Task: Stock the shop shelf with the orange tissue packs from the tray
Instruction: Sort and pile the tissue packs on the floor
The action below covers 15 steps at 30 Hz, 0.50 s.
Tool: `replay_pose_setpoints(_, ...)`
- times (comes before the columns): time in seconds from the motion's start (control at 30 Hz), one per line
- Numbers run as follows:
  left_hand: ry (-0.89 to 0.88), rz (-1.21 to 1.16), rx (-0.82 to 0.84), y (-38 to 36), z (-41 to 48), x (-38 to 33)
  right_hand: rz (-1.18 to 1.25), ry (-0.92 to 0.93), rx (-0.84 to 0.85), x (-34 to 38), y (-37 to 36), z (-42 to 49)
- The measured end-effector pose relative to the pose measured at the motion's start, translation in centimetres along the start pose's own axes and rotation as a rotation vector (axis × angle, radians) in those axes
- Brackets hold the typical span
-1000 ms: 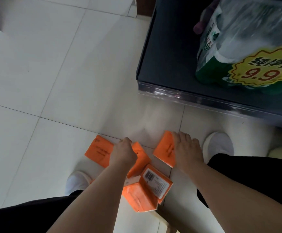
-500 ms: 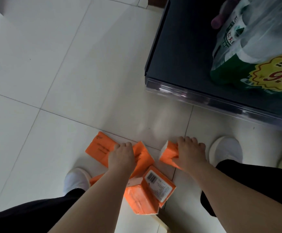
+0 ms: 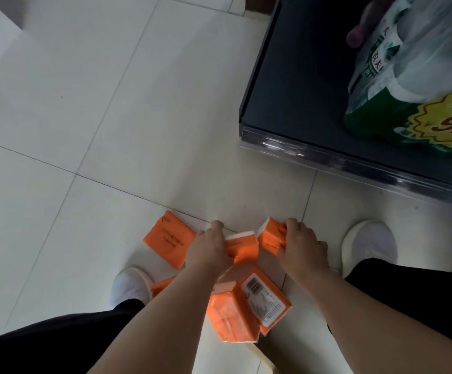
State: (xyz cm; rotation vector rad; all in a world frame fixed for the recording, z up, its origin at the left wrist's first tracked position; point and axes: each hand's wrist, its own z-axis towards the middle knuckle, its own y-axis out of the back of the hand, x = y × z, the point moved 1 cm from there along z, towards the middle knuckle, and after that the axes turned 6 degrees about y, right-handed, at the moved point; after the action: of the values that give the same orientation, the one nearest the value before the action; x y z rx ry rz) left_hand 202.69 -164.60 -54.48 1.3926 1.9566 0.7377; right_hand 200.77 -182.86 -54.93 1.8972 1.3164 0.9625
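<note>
The dark shop shelf (image 3: 300, 90) sits beyond our fingertips & off to the R of our R hand (image 3: 301, 242), low, w/ a shiny front lip. On it, at the far R, is a shrink-wrapped bottle multipack (image 3: 408, 71) w/ a yellow price sticker (image 3: 446, 122). There's a purplish blob (image 3: 355, 36) at its far side; we can't tell what it is. Btwn the hands & the shelf lip lie pale floor tiles (image 3: 111, 130). One white shoe (image 3: 130, 288) is outside the L wrist, the other shoe (image 3: 369, 247) just R of the R hand.

L hand (image 3: 210, 248): fingers curled over & clamped on one orange pack (image 3: 242, 245), which is tilted w/ its white edge up. R hand: fingers wrapped round a second pack (image 3: 270, 234), pinched at its R end. These 2 packs are just beside each other btwn the hands; we can't tell if they touch.

A flat pack (image 3: 169, 238) lies on the tile just L of the L hand. Back toward our wrists, btwn the forearms, are a barcode pack (image 3: 266, 300) & a side-on pack (image 3: 231, 317), touching. An orange corner (image 3: 162, 286) pokes out under the L forearm.

A pale edge (image 3: 259, 354) shows below those; it may be the tray, but we can't tell.
</note>
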Motion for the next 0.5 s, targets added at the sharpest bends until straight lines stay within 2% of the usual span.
replay_pose_setpoints(0.07, -0.029, -0.051, -0.024, 0.0, -0.4, 0.0, 0.008, -0.036, -0.033, -0.2, 0.0, -0.2)
replay_pose_setpoints(0.13, 0.064, -0.109, -0.006, 0.3, -0.5, 0.1, 0.031, -0.108, -0.071, -0.4, 0.2, -0.2)
replay_pose_setpoints(0.17, 0.11, -0.037, 0.01, 0.4, -0.4, 0.1, 0.032, -0.127, -0.077, -0.6, 0.3, -0.2)
replay_pose_setpoints(0.27, 0.067, 0.5, 0.024, 1.0, -0.2, 0.2, 0.023, -0.11, -0.077, -1.0, 0.1, -0.2)
replay_pose_setpoints(0.33, -0.023, 0.614, -0.017, 1.5, 0.2, -0.1, 0.046, -0.089, -0.078, -1.1, 0.0, -0.2)
replay_pose_setpoints(0.37, -0.118, 0.623, -0.072, 1.7, 0.5, -0.3, 0.052, -0.08, -0.08, -1.0, -0.1, -0.2)
replay_pose_setpoints(0.43, -0.507, 0.666, -0.185, 1.1, 1.4, -0.9, 0.048, -0.061, -0.097, -0.8, -0.1, -0.1)
replay_pose_setpoints(0.47, -0.711, 0.676, -0.153, 0.5, 1.7, -1.5, 0.044, -0.057, -0.105, -0.8, -0.1, -0.1)
replay_pose_setpoints(0.5, -0.828, 0.68, -0.06, 0.1, 2.1, -1.7, 0.041, -0.056, -0.109, -0.8, 0.0, -0.2)
